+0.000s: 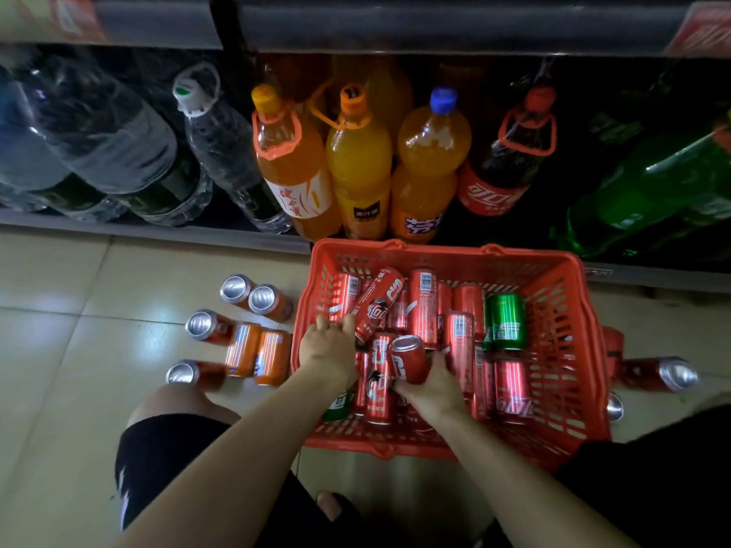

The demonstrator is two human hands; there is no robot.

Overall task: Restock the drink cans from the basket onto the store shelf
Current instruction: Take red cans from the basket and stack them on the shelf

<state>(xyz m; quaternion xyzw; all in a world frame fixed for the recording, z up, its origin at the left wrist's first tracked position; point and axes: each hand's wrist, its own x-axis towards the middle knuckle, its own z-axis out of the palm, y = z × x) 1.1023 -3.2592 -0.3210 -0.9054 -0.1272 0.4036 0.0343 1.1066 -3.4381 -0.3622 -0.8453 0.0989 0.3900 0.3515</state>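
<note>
Both hands reach into the red basket (569, 350) on the floor (79, 278), just before the shelf (158, 227) of bottles (358, 164). The left hand (326, 350) has its fingers curled round a tilted red can (377, 304) near the basket's left wall. The right hand (429, 383) grips another red can (407, 357) mid-basket. Orange cans (257, 350) sit on the floor left of the basket.

Both forearms reach forward and down, left grip (330, 342) and right grip (425, 383) each curled closed around something.
</note>
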